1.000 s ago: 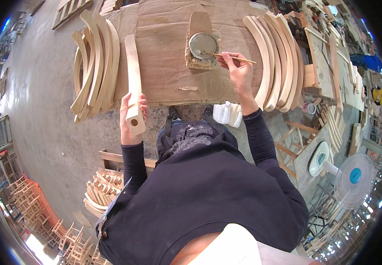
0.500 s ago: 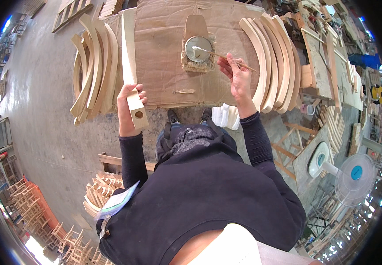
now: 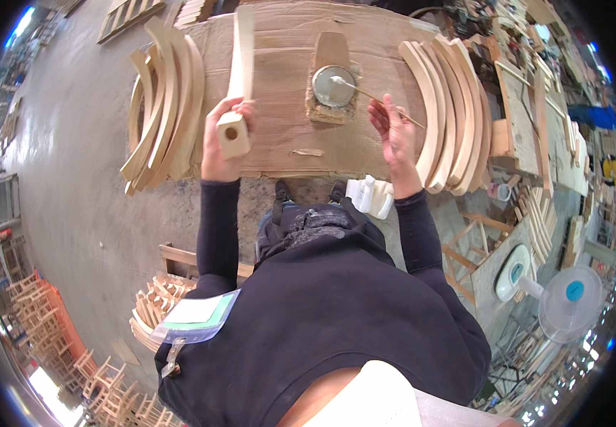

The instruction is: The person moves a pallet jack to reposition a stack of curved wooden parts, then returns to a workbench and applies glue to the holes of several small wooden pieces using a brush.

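My left hand is wrapped round the near end of a long pale wooden chair part. Its end face, with a round hole, points up toward me, and the far end is blurred. Between the fingers of my right hand is a thin wooden stick, its tip coated in white paste. That tip is over a round tub with greyish-white contents; whether it touches them I cannot tell. The tub rests on a crusted wooden block with an upright-looking flat board at its far side.
Curved wooden pieces are stacked at the left and right of the cardboard-covered table. A scrap lies near its front edge. White wrapped bundles are below the table edge. A fan stands at the lower right.
The wooden part in my left hand has swung right, its holed end tipping up toward me. My right hand still holds the stick over the tub; the whole view has shifted slightly.
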Available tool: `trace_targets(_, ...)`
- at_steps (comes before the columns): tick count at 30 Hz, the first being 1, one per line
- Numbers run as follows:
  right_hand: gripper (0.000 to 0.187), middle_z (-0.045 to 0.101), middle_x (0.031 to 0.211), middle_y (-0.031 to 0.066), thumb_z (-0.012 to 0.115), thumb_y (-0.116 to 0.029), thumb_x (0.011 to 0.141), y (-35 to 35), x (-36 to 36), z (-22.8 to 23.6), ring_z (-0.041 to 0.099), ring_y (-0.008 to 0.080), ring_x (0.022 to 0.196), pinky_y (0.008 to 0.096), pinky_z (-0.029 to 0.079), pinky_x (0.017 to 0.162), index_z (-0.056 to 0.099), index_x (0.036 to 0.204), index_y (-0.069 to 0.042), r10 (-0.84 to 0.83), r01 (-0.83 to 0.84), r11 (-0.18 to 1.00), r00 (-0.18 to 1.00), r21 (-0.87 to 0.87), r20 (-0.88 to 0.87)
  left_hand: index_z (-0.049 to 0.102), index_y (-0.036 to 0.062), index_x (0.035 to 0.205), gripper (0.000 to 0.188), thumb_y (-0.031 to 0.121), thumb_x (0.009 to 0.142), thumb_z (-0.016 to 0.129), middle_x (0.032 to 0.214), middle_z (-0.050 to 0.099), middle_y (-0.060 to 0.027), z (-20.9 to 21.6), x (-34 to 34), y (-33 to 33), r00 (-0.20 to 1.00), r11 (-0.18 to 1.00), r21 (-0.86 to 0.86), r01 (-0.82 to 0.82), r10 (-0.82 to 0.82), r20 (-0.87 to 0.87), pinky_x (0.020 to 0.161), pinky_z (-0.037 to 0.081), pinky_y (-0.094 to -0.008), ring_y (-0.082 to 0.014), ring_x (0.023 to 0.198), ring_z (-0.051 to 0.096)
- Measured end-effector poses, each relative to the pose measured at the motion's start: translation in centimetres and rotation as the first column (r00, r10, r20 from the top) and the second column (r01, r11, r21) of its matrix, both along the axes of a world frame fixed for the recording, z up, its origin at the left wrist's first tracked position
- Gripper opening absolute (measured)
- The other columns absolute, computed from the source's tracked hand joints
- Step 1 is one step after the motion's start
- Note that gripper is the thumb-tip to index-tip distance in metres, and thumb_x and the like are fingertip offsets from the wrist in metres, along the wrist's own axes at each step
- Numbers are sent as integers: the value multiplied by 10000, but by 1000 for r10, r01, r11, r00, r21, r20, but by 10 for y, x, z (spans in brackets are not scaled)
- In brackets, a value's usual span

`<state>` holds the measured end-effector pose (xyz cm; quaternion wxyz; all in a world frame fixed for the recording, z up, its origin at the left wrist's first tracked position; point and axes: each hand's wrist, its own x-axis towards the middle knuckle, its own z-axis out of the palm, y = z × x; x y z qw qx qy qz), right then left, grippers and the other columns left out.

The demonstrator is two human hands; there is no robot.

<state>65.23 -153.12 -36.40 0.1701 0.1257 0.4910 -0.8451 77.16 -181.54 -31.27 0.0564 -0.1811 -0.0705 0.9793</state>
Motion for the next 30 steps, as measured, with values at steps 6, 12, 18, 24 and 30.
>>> trace_targets(6,114,656,925,137,589,-137,873,-6,24,57,653,200,853,253,549,694,601,940,-46,79,-96,991,982,-90,-173,388,-28,803,91,9,840,463,705,451,-60,-1,-26,12,1000,996,84,21,-21,-4,608,507,-227,-139,641,523)
trace_targets(12,109,659,880,149,551,-159,902,-34,51,111,664,196,763,243,530,633,539,867,-57,214,-238,971,887,-8,-408,389,1,776,95,19,811,476,685,462,-58,5,-43,24,1000,1000,22,6,-6,0,581,504,-246,-140,611,525)
trace_targets(18,122,660,853,156,548,-166,906,-48,45,113,666,205,739,251,528,629,519,872,-53,196,-210,977,844,29,-500,407,40,771,93,30,765,499,645,493,-38,28,-53,36,1000,998,-56,11,-9,29,544,497,-274,-141,571,528)
trace_targets(24,108,656,882,169,549,-144,901,-47,40,114,663,220,778,262,535,651,517,894,-42,169,-205,979,832,-9,-528,392,-7,794,78,-1,816,466,728,470,-72,26,-49,40,997,993,-108,-52,44,-70,607,525,-241,-127,615,544)
trace_targets(30,83,637,957,200,531,-111,905,-45,45,112,654,232,835,277,545,700,514,909,-29,185,-234,972,832,-28,-522,392,3,796,76,-2,812,466,723,467,-66,29,-44,42,994,992,-111,-54,43,-99,597,519,-244,-131,620,544)
